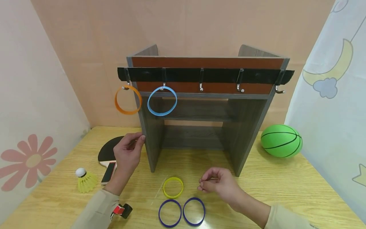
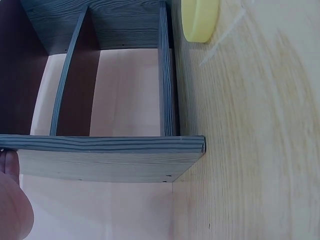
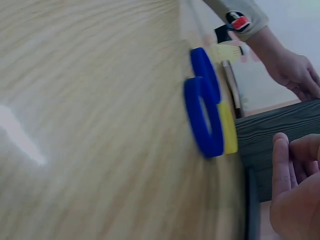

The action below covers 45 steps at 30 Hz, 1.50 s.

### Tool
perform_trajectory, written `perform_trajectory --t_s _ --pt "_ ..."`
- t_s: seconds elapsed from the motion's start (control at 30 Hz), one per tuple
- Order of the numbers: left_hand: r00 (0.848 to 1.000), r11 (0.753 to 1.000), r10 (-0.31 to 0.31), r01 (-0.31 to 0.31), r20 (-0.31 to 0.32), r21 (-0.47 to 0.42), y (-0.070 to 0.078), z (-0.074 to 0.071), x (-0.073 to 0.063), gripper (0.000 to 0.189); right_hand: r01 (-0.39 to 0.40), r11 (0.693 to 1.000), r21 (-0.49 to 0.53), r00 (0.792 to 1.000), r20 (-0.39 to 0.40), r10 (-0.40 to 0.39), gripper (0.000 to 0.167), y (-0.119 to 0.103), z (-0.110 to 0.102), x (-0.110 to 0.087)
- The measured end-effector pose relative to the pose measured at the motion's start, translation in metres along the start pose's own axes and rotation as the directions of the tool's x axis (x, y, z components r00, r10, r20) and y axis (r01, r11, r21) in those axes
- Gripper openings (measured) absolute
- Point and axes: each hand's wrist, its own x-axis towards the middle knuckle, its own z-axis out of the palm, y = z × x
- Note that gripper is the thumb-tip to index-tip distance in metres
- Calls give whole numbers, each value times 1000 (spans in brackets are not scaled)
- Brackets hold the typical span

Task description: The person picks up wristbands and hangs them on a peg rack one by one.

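Observation:
My left hand (image 1: pixel 128 151) holds the front edge of the left side panel (image 1: pixel 147 140) of a grey wooden shelf, thumb at the edge. Over the table in front of the shelf, my right hand (image 1: pixel 220 184) has loosely curled fingers with nothing visible between them. To its left lies a yellow ring-shaped band (image 1: pixel 173 188). Two dark blue bands (image 1: pixel 170 213) lie side by side nearer the front; in the right wrist view a blue band (image 3: pixel 202 117) overlaps the yellow one. An orange band (image 1: pixel 128 100) and a light blue band (image 1: pixel 162 101) hang from the two leftmost hooks.
A black strip (image 1: pixel 183 75) with several metal hooks runs across the shelf's front; the three right hooks carry no bands. A green ball (image 1: pixel 281 141) sits at right. On the left are a shuttlecock (image 1: pixel 85 180) and a table tennis paddle (image 1: pixel 110 152).

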Motion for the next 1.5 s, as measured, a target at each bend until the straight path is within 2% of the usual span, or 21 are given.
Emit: perform_trajectory --t_s 0.13,0.27,0.4,0.67,0.93,1.1,1.33,1.5 --pt "1000 1000 21 -21 -5 21 1 -1 0 11 -21 999 -27 999 31 22 7 11 0 -2" --pt "999 999 36 -36 -5 32 15 0 4 8 -28 997 -72 997 66 32 8 20 -1 -2" --pt "999 999 40 -40 4 17 25 3 6 7 -12 993 -120 998 66 20 11 28 -2 -4" --pt "1000 1000 23 -24 13 16 25 5 6 7 10 989 -146 995 98 4 12 43 -6 -5" --pt "1000 1000 9 -9 -2 2 3 1 1 11 -25 985 -170 989 140 49 16 44 -8 3" --pt "1000 1000 -4 4 -5 -5 0 0 0 12 -29 981 -193 986 157 60 16 43 -8 4" --pt "1000 1000 4 -4 -13 -2 3 0 0 9 31 969 -244 982 188 16 12 45 -7 5" --pt "1000 1000 23 -23 -5 1 18 3 3 7 82 946 -314 982 186 -23 11 44 -7 4"
